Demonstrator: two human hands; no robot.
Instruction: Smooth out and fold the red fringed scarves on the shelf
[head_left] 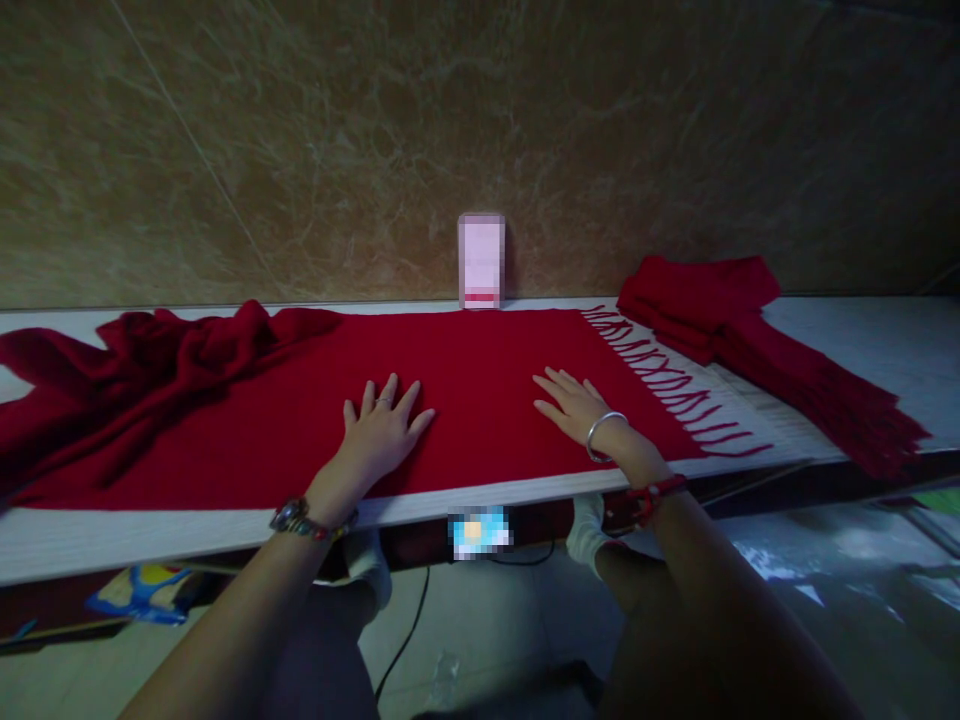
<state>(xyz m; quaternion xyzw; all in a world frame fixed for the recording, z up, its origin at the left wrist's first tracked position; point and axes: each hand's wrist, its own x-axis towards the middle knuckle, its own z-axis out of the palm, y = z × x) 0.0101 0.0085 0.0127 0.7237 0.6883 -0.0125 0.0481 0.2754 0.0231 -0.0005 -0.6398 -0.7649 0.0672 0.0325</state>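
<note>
A red scarf (480, 400) lies spread over a long white board, flat through the middle and right, with its fringe fanned out at the right end. Its left part is bunched in loose folds. My left hand (381, 430) rests palm down on the flat cloth, fingers spread, a ring on one finger. To the right, my right hand (571, 405) also lies on the scarf with fingers stretched out, a silver bangle at its wrist. Neither hand grips the cloth.
A second red scarf (712, 310), folded, lies at the right and hangs toward the front edge. Against the brown marbled wall (337, 150) stands a blurred phone-shaped item (481, 260). The white board (465, 500) is narrow; a black cable (409, 630) trails on the floor below.
</note>
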